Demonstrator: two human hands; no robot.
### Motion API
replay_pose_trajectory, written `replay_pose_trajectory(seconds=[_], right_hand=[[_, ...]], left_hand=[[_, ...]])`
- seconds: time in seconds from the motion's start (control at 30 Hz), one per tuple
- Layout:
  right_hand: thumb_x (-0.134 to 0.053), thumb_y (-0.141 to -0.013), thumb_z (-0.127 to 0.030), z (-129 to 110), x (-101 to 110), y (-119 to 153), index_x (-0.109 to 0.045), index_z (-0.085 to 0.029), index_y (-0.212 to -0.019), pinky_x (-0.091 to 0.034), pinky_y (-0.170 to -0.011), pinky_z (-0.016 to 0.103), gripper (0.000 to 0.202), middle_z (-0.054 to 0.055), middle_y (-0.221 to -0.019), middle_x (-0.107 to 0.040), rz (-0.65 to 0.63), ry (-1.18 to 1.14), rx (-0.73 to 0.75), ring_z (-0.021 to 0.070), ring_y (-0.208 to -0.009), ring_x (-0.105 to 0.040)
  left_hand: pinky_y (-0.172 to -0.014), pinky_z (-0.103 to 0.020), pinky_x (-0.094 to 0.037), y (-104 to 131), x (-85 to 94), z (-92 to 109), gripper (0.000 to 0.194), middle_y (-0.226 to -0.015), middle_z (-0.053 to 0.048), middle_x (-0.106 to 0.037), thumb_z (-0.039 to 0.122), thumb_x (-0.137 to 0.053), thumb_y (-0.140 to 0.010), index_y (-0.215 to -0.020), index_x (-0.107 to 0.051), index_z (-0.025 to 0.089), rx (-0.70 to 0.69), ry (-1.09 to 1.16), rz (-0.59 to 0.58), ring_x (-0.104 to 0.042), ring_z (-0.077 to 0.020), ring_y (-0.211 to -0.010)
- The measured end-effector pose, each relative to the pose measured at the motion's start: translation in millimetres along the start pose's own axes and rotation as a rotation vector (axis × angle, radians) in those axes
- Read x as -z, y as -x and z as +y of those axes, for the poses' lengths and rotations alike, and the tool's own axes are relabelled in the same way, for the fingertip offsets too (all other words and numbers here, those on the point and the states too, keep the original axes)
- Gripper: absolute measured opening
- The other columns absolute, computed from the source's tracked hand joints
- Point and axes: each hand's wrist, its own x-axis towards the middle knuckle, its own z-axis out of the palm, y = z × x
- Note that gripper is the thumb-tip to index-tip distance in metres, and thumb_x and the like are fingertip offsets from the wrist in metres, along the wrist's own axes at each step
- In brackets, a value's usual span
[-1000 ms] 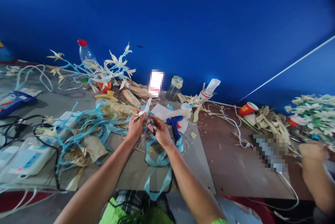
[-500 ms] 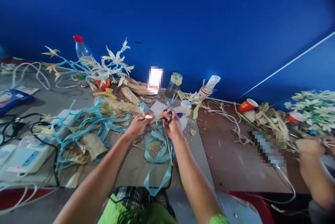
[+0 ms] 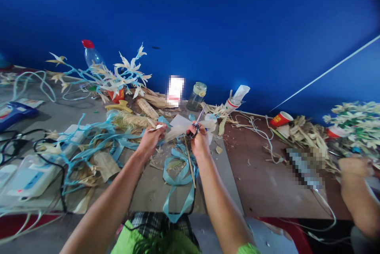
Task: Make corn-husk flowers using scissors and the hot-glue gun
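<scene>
My left hand (image 3: 152, 137) is closed on a small pale piece of husk (image 3: 156, 128), beside the tan fibre bundle (image 3: 130, 121). To the right, my right hand (image 3: 198, 137) grips a pair of scissors (image 3: 201, 116), blades pointing up and away. Pale translucent sheets (image 3: 178, 124) lie between and behind the hands. Light blue ribbon (image 3: 175, 179) loops on the table below them, with a thin stick (image 3: 190, 163) reaching down from near my right hand.
Blue-stemmed white flowers (image 3: 127, 66), a clear jar (image 3: 196, 95) and a wrapped cup (image 3: 231, 105) stand along the back. A white power unit (image 3: 35, 179) with cables is at left. At far right are another person's hand (image 3: 354, 167), a red cup (image 3: 281, 118) and husks (image 3: 305, 133).
My left hand has moved left with the pale piece, away from my right hand and the sheets. The scissors have tilted slightly and their blades look closer together.
</scene>
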Motion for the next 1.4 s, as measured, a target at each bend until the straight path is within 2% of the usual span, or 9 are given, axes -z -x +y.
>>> replay_pose_trajectory(seconds=[0.17,0.3,0.5,0.7,0.83,0.93,1.17,1.3,1.4], right_hand=[[-0.076,-0.049,-0.020,0,-2,2,-0.055,-0.021,-0.088,-0.042,-0.052,0.021,0.044,-0.010,-0.063,-0.056,-0.014,0.014,-0.029,0.0060,-0.050,-0.054],[-0.076,-0.050,-0.022,2,-2,2,-0.055,-0.020,-0.088,-0.042,-0.053,0.021,0.043,-0.010,-0.062,-0.056,-0.014,0.067,-0.009,0.0059,-0.050,-0.054],[-0.074,-0.053,-0.025,14,1,-3,-0.051,-0.021,-0.090,-0.042,-0.053,0.021,0.044,-0.010,-0.062,-0.056,0.093,0.053,0.082,0.0061,-0.051,-0.053],[-0.074,-0.054,-0.029,19,-5,3,-0.050,-0.021,-0.093,-0.046,-0.056,0.023,0.046,-0.008,-0.066,-0.058,0.080,0.115,0.118,0.0074,-0.054,-0.054],[-0.073,-0.054,-0.028,21,-11,12,-0.051,-0.020,-0.093,-0.048,-0.061,0.024,0.045,-0.007,-0.066,-0.059,0.033,0.159,0.134,0.0080,-0.057,-0.056],[-0.073,-0.057,-0.028,22,-13,16,-0.052,-0.021,-0.094,-0.048,-0.063,0.024,0.043,-0.006,-0.067,-0.060,-0.013,0.188,0.136,0.0085,-0.059,-0.057],[-0.073,-0.057,-0.030,24,-12,20,-0.054,-0.021,-0.093,-0.049,-0.064,0.025,0.042,-0.005,-0.070,-0.060,-0.153,0.268,0.127,0.0099,-0.062,-0.056],[-0.070,-0.063,-0.028,11,-4,11,-0.052,-0.022,-0.100,-0.047,-0.070,0.024,0.041,-0.004,-0.077,-0.059,-0.028,0.291,0.305,0.0096,-0.069,-0.056],[-0.070,-0.064,-0.028,0,1,5,-0.053,-0.022,-0.101,-0.046,-0.072,0.026,0.041,-0.004,-0.076,-0.060,-0.053,0.280,0.297,0.0099,-0.069,-0.057]], left_hand=[[-0.045,-0.021,-0.026,2,-5.0,-2,0.032,-0.058,0.003,-0.043,0.043,-0.069,-0.066,-0.063,-0.057,0.014,0.044,-0.019,-0.080,-0.034,-0.0052,-0.047],[-0.046,-0.022,-0.029,2,-4.8,-5,0.037,-0.060,0.001,-0.044,0.050,-0.067,-0.068,-0.066,-0.060,0.014,0.046,-0.014,-0.094,-0.034,-0.0066,-0.049],[-0.045,-0.021,-0.028,3,-6.3,-14,0.033,-0.060,0.002,-0.048,0.043,-0.074,-0.061,-0.071,-0.062,0.014,0.080,0.008,-0.122,-0.037,-0.0064,-0.048],[-0.043,-0.020,-0.027,4,-10.4,-20,0.031,-0.053,0.004,-0.046,0.039,-0.073,-0.061,-0.074,-0.059,0.015,0.083,-0.020,-0.040,-0.039,-0.0063,-0.045],[-0.044,-0.019,-0.028,4,-11.4,-8,0.029,-0.052,0.007,-0.041,0.036,-0.073,-0.063,-0.072,-0.054,0.016,0.016,0.109,0.062,-0.035,-0.0044,-0.043],[-0.044,-0.020,-0.030,4,-12.4,1,0.033,-0.055,0.006,-0.042,0.036,-0.075,-0.059,-0.068,-0.051,0.016,0.000,0.170,0.132,-0.035,-0.0038,-0.043],[-0.047,-0.019,-0.033,1,-5.8,3,0.030,-0.056,0.007,-0.042,0.033,-0.074,-0.062,-0.067,-0.050,0.016,-0.056,0.283,0.159,-0.033,-0.0027,-0.043],[-0.045,-0.019,-0.030,-4,1.4,-1,0.026,-0.055,0.006,-0.042,0.033,-0.071,-0.065,-0.065,-0.051,0.016,-0.051,0.162,0.135,-0.033,-0.0038,-0.044],[-0.045,-0.020,-0.029,-3,3.0,-4,0.019,-0.055,0.004,-0.045,0.030,-0.070,-0.064,-0.068,-0.057,0.016,0.000,-0.060,0.049,-0.037,-0.0064,-0.046]])
